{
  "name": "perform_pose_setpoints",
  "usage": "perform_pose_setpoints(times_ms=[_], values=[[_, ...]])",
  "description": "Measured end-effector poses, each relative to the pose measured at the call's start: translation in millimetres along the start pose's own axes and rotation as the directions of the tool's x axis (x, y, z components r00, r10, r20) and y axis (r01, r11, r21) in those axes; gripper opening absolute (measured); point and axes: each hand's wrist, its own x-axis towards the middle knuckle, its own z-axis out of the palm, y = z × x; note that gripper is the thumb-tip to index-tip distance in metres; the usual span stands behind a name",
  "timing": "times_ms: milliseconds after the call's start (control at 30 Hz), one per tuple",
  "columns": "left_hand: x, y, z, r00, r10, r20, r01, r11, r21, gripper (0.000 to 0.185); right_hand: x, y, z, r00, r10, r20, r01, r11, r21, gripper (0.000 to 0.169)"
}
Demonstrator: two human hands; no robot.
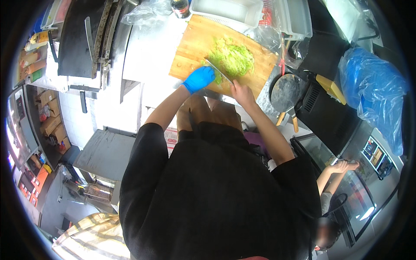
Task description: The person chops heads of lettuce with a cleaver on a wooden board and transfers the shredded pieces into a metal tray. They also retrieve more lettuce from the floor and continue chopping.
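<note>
A wooden cutting board (191,42) lies before me, turned at a slant. Shredded lettuce (235,58) is heaped on its right half. My right hand (243,94), bare, grips the handle of a kitchen knife (219,71). The blade points up and left, between the heap and my other hand. In a blue glove, my left hand (200,79) has its fingers curled down at the board's front edge, close beside the blade. A few pale green pieces of lettuce (217,79) lie by its fingertips; whether the fingers press on any is hidden.
Beyond the board are a white plastic tub (227,13) and a dark bottle (180,8). A round griddle plate (286,92) and scraper handles (295,124) sit right, near a blue plastic bag (373,94). Another person's hands (341,166) show at lower right.
</note>
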Motion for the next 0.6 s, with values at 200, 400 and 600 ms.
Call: perform_pose_setpoints(times_ms=[200,400,600], values=[[3.0,4.8,-5.1,0.998,0.029,-0.051,-0.024,0.995,0.093,0.014,0.4,9.4,-4.0,0.982,0.126,-0.137,-0.091,0.967,0.24,0.024],[-1.1,35.1,-3.4,0.969,-0.249,0.01,0.248,0.968,0.047,0.009,-7.0,-17.3,-25.1,0.996,-0.09,0.019,0.092,0.984,-0.15,0.021],[2.6,30.5,16.6,0.958,-0.196,-0.209,0.19,0.981,-0.052,0.007,-30.8,-19.2,-32.3,0.996,-0.083,0.046,0.089,0.98,-0.176,0.017]])
